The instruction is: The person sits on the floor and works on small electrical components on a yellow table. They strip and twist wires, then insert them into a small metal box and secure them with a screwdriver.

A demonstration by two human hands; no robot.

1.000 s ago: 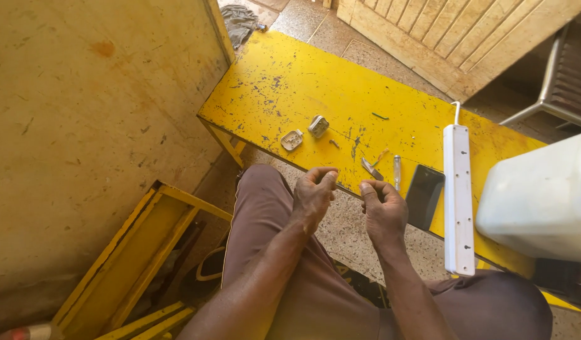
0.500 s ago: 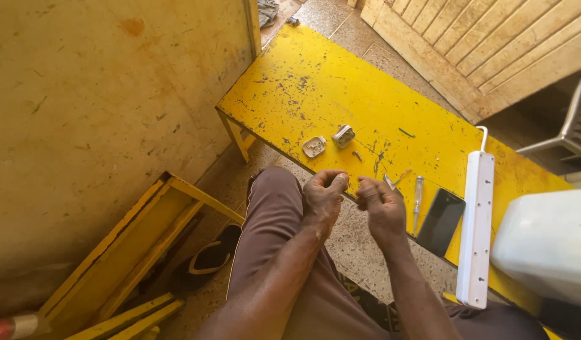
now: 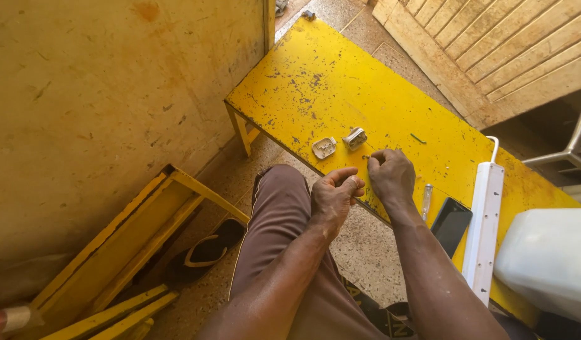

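Yellow paint, chipped and spotted dark, covers the long bench [image 3: 315,82] where the person sits and works. Everything below is placed from this bench.

At the near edge of the bench, the left hand [image 3: 333,200] hangs over the brown trouser leg [image 3: 275,233]. Its thumb and fingers are pinched tight together, as if on something very small, but what is held there is too tiny to see. The right hand [image 3: 391,177] rests on the bench edge just beside it, fingers curled in and pressed down on the yellow top. It cannot be told if anything is under them.

Two small plug parts lie on the bench, a little farther from the person than the hands. One is a white plug cover [image 3: 324,148], lying open side up. The other is a grey plug piece [image 3: 355,138], touching or nearly touching it. The right hand is the nearer hand to the grey piece; the white cover sits up and away from the left hand.

Along the bench to the person's right lie a small screwdriver [image 3: 426,201], its long side pointing toward the person, then a dark phone [image 3: 451,225], then a long white power strip [image 3: 484,230] running the same way. A white plastic can [image 3: 548,261] stands past the strip.

On the floor below the bench lie a sandal [image 3: 205,250] and yellow wooden frames [image 3: 139,233]. No labels or signs can be read.
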